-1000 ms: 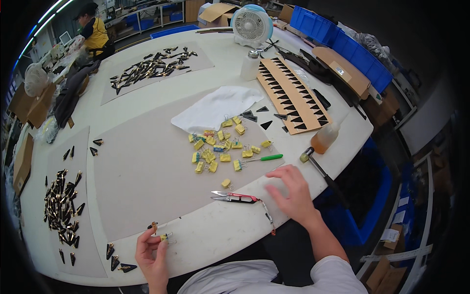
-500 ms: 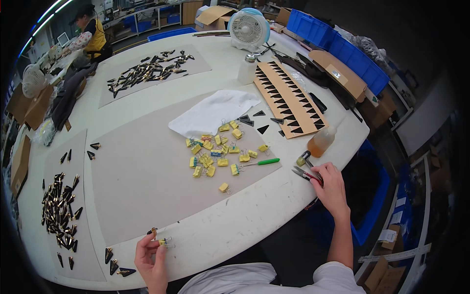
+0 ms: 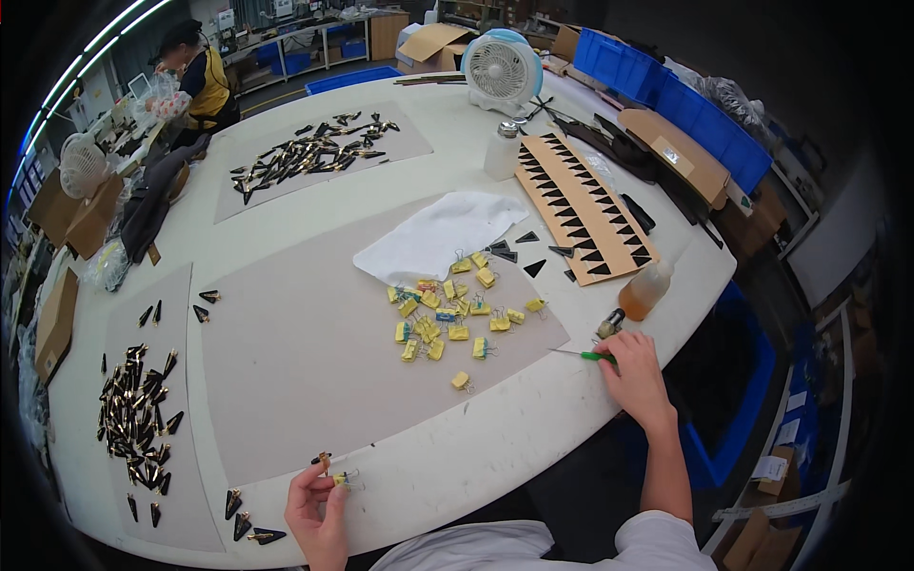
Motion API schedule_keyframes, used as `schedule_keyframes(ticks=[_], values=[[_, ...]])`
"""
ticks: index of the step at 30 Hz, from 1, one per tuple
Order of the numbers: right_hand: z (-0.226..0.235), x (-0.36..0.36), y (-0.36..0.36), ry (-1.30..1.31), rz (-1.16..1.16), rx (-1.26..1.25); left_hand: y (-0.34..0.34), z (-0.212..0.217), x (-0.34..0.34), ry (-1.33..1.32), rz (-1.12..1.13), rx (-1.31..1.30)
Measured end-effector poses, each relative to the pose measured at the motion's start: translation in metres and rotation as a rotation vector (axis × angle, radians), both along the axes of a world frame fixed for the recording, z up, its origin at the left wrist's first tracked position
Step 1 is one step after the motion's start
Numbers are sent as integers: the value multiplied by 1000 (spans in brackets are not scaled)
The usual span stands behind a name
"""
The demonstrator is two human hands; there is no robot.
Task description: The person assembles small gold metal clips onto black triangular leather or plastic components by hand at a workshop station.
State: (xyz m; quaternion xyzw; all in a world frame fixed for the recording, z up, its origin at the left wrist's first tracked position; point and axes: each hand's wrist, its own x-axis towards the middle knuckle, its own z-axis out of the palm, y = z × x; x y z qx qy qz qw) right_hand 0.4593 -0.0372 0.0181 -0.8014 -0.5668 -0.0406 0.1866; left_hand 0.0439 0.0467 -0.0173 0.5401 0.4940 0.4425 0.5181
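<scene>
Head view: from over the shoulder, I take twelve o'clock as the far side of the tabletop (image 3: pixel 533 419).
Left hand (image 3: pixel 319 519): at seven o'clock, fingers pinched on a yellow-padded binder clip (image 3: pixel 340 482), with a small black-and-gold piece (image 3: pixel 324 462) held just above it; whether clip and piece touch, I cannot tell.
Right hand (image 3: pixel 633 376): at four o'clock, fingers closed round a green-handled pick (image 3: pixel 598 356), its thin metal shaft aimed at nine; whether anything else sits in the palm, I cannot tell.
Gold-fitted black triangles: these look furthest along; one heap (image 3: pixel 143 400) at eight o'clock, another (image 3: pixel 314 154) near eleven, and a few strays, including one (image 3: pixel 268 537) just beside the left hand.
Plain black triangles: rows of them lie on the cardboard sheet (image 3: pixel 579 205) at two o'clock, with loose ones such as this (image 3: pixel 535 268) nearby; no gold shows on them, so I judge they have work left.
Spare clips: a cluster (image 3: pixel 458 333) around the centre, below the white cloth (image 3: pixel 438 233), plus a lone one (image 3: pixel 461 380) toward six.
Progress: plenty appears done by the heaps; the held piece looks midway, its clip not yet off the fingers.
</scene>
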Motion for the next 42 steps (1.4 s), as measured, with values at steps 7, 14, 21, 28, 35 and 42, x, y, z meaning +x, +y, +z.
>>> schedule_keyframes(ticks=[7, 14, 21, 28, 35, 42], values=[[-11, 17, 87, 680, 57, 330, 85, 37, 83, -261, -224, -121], [-49, 0, 186, 949, 238, 283, 196, -31, 169, -294, 15, 52], [-46, -14, 207, 756, 402, 192, 194, -39, 218, -328, 19, 151], [-39, -16, 165, 957, 541, -91, 140, -31, 214, -398, -133, 44], [-26, -12, 104, 931, 611, -170, 76, -16, 190, -362, -328, -61], [7, 9, 112, 780, 514, -88, 79, -5, 141, -350, -235, 38]])
